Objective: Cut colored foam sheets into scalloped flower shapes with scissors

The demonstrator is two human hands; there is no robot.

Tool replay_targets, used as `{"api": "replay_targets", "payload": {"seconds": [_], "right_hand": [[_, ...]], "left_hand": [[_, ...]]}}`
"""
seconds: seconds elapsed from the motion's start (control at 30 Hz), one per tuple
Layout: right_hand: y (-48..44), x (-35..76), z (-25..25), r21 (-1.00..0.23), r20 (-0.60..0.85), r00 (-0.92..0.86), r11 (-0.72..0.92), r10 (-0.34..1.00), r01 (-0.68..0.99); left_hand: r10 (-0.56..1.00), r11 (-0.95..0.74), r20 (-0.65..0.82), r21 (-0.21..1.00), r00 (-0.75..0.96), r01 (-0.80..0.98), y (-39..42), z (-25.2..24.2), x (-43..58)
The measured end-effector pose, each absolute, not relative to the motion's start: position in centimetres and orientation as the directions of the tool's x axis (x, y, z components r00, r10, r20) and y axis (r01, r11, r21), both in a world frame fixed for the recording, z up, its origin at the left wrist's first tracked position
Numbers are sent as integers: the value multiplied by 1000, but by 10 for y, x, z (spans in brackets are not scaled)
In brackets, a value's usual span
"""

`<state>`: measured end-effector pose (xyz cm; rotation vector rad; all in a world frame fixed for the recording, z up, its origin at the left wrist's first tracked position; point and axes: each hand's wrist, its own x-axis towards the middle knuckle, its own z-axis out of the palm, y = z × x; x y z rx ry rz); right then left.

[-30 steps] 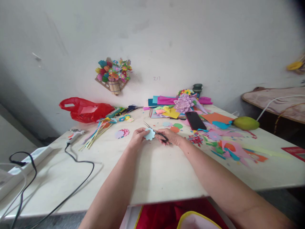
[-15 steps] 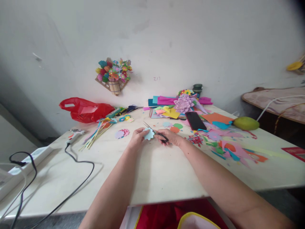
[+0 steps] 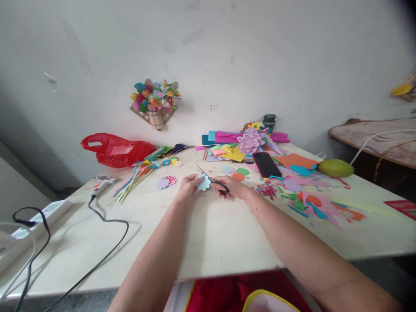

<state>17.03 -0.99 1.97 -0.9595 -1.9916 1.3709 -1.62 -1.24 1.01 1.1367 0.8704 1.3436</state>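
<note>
My left hand [image 3: 186, 186] pinches a light blue paper flower [image 3: 203, 183] just above the white table [image 3: 214, 234]. My right hand [image 3: 232, 186] is closed round the black handles of small scissors [image 3: 211, 178], whose blades point up and left across the flower's top edge. Both hands sit close together near the middle of the table.
A glue gun [image 3: 103, 184] with a black cord [image 3: 104, 255] lies at the left, beside a red plastic bag [image 3: 117, 149] and coloured sticks [image 3: 131, 182]. Paper scraps [image 3: 312, 201], a phone [image 3: 266, 164], a purple paper flower [image 3: 250, 141] and a green fruit [image 3: 336, 167] lie at the right.
The blue flower has turned slightly in my left hand; the hands and scissors stay in nearly the same place.
</note>
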Motion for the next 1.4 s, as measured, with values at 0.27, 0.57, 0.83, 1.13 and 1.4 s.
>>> {"api": "replay_targets", "payload": {"seconds": [0.27,0.57,0.83,1.13,1.4], "right_hand": [[-8,170,17,-943,49,-622,243,781,229],[-9,170,18,-944,55,-620,243,782,223],[-13,167,24,-948,36,-585,212,810,236],[-3,170,15,-950,38,-594,213,803,227],[-2,175,17,-945,41,-574,218,818,244]], "left_hand": [[986,-109,141,950,89,-291,-11,8,-17],[984,-116,149,948,93,-295,-10,8,-17],[992,-96,117,945,49,-312,-8,6,-18],[994,-100,110,949,17,-300,-7,4,-21],[989,-107,131,948,63,-300,-8,5,-20]]}}
